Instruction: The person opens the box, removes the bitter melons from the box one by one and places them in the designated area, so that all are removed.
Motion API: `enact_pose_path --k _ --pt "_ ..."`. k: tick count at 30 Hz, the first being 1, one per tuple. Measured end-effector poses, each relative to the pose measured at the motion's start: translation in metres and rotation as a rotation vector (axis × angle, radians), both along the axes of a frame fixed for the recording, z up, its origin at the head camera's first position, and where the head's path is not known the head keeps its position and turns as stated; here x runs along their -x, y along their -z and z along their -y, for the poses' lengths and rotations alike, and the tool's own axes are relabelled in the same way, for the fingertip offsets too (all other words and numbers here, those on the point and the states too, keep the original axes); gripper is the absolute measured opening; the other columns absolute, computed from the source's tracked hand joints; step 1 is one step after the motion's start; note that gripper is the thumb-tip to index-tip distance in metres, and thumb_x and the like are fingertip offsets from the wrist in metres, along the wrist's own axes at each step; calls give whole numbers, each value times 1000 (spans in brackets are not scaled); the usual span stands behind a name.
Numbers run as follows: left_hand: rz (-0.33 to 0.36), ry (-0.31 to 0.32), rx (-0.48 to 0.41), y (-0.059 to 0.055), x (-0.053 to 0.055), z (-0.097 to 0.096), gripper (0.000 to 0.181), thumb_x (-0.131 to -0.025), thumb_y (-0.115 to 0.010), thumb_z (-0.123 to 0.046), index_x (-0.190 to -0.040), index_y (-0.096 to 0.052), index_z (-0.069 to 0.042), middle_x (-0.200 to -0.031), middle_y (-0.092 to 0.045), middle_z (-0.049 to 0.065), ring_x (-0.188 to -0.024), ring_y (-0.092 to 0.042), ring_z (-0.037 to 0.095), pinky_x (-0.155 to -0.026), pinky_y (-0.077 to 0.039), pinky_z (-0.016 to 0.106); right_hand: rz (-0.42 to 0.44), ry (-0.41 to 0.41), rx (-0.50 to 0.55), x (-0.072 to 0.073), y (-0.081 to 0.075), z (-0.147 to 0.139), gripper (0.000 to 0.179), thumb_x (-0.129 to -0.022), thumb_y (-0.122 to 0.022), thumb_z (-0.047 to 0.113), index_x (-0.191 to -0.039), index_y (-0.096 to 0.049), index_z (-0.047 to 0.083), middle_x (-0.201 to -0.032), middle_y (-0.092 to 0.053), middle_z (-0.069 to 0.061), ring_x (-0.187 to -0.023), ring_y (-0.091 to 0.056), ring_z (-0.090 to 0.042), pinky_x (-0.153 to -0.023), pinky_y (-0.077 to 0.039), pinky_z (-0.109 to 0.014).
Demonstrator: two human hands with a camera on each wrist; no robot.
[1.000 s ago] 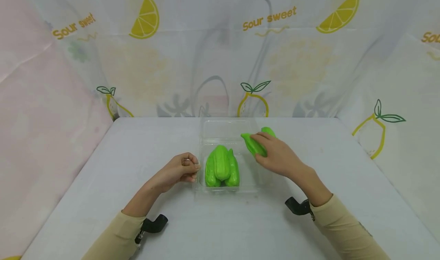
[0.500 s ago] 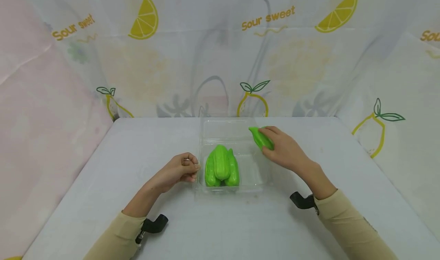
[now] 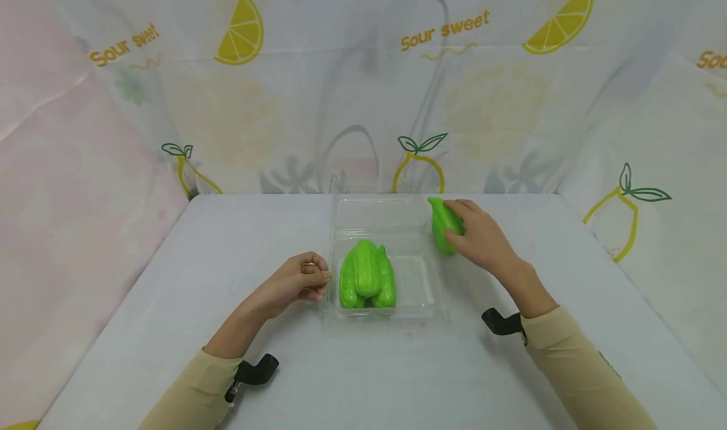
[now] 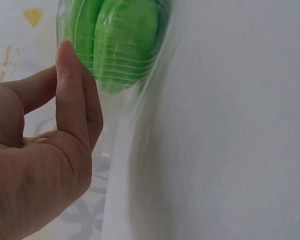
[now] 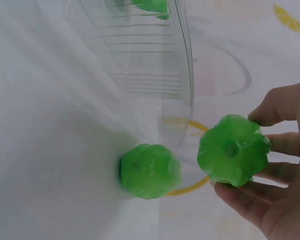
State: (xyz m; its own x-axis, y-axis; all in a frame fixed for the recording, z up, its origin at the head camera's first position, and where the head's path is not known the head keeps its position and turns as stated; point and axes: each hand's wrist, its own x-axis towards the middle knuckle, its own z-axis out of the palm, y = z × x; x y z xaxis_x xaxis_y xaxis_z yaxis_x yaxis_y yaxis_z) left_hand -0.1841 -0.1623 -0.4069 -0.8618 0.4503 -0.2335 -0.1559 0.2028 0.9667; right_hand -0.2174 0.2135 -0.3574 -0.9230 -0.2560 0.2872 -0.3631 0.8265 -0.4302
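My right hand (image 3: pixel 481 237) grips a bright green ribbed gourd (image 5: pixel 232 150) just off the right side of a clear plastic box (image 3: pixel 417 304). A second green gourd (image 5: pixel 150 171) lies on the table below the held one; the head view mostly hides it. Several similar gourds (image 3: pixel 368 272) lie piled in the left part of the box, one on top of the others. On the box's left edge, my left hand (image 3: pixel 300 278) pinches the rim between thumb and fingers, and the left wrist view shows its fingertips (image 4: pixel 66 50) against the plastic wall.
The box's hinged lid (image 3: pixel 375 214) lies folded back towards the rear of the white table (image 3: pixel 250 228). Behind the table hangs a curtain (image 3: pixel 500 114) with lemon prints.
My right hand has carried its gourd from above the box to the right and slightly back, turning it more upright in view. The left hand and the box stay in place.
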Motion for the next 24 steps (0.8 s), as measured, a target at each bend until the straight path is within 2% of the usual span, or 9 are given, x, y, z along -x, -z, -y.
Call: enact_pose_path --k 9,15,24 --pt "6 -8 4 -1 -1 0 22 -99 -59 -15 -110 -46 -1 -76 -57 3 -66 -60 11 -63 -56 22 43 92 17 8 3 -11 57 -90 -54 17 -145 -46 4 -145 -47 -20 -116 -54 -38 -94 -48 -55" --pt "8 -9 0 -1 -1 -1 22 -100 -59 -15 -110 -46 -1 -76 -57 3 -66 -60 11 -63 -56 21 49 125 5 13 7 -20 57 -90 -54 15 -144 -46 1 -145 -47 -23 -123 -51 -42 -99 -44 -59" --pt "16 -10 1 0 0 0 23 -99 -60 -16 -110 -46 -1 -76 -57 2 -66 -59 11 -62 -56 21 126 164 -16 18 16 -29 59 -92 -51 17 -147 -41 -1 -147 -42 -28 -126 -48 -45 -101 -43 -60"
